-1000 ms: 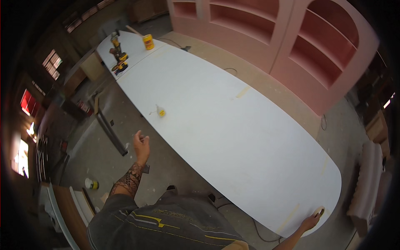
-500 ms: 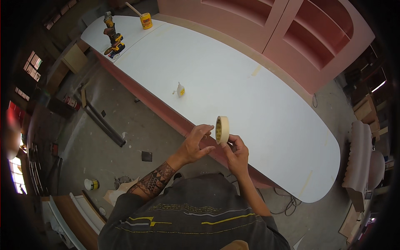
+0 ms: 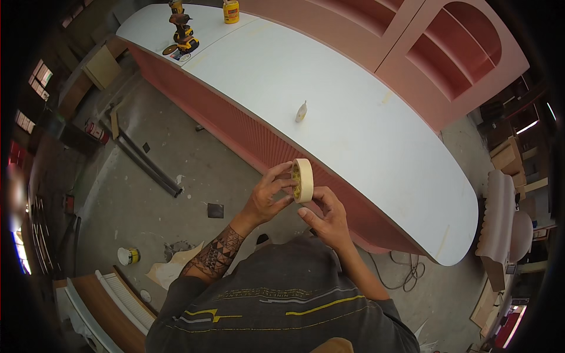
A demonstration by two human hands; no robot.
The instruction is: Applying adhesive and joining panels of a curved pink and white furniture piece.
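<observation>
I hold a roll of masking tape (image 3: 305, 182) up in front of the desk (image 3: 382, 176), just outside its near long edge and about midway along it. My left hand (image 3: 265, 195) has the roll by its left side, fingers at the open ring. My right hand (image 3: 331, 219) is half curled at the roll's lower right, thumb apart from the fingers; whether it grips or merely touches, I cannot tell.

On the white top, a small bottle (image 3: 301, 112) stands beyond the roll, nearer the near edge than the far one. Toward the desk's left end I see power tools (image 3: 187, 42) by the near edge, and a yellow tub (image 3: 231, 13) by the far edge. A pale tape strip (image 3: 444, 238) lies near the rounded right end. Below the near edge runs the desk's pink ribbed front (image 3: 247, 129). Past the far edge rises a pink shelf unit (image 3: 406, 82). On the floor to my left lies a dark square piece (image 3: 215, 210).
</observation>
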